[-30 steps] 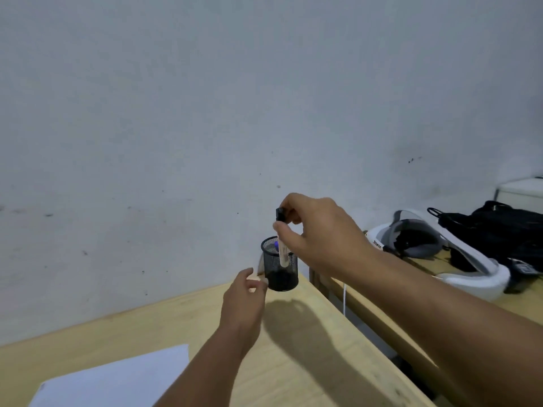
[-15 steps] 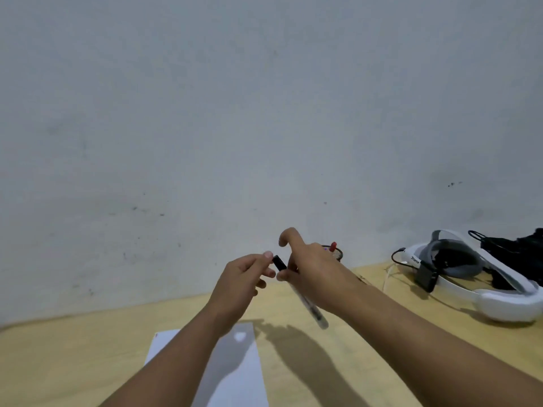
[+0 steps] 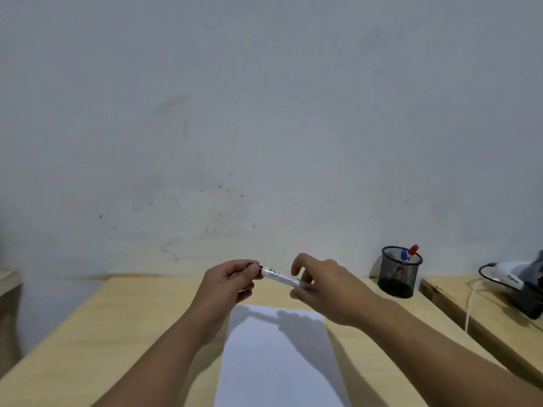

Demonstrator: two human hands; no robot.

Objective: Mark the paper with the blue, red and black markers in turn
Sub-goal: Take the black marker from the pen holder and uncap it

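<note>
A white-barrelled marker with a black cap (image 3: 279, 277) is held level above the far end of the white paper (image 3: 279, 356). My left hand (image 3: 232, 282) pinches its black cap end. My right hand (image 3: 326, 286) grips the other end of the barrel with thumb and fingers. The paper lies lengthwise on the wooden table (image 3: 117, 333), unmarked where it shows. At the table's far right stands a black mesh pen cup (image 3: 398, 273) with a blue-capped marker (image 3: 404, 255) and a red-capped marker (image 3: 413, 249) sticking out.
A gap separates this table from a second wooden table (image 3: 484, 312) on the right, which carries a white headset (image 3: 505, 277) and a white cord. A grey wall runs along the back. Another surface edge shows at the far left.
My right hand lifted the black-capped marker from the cup and carried it left over the paper. My left hand came up and took hold of the cap end. The view swung left.
</note>
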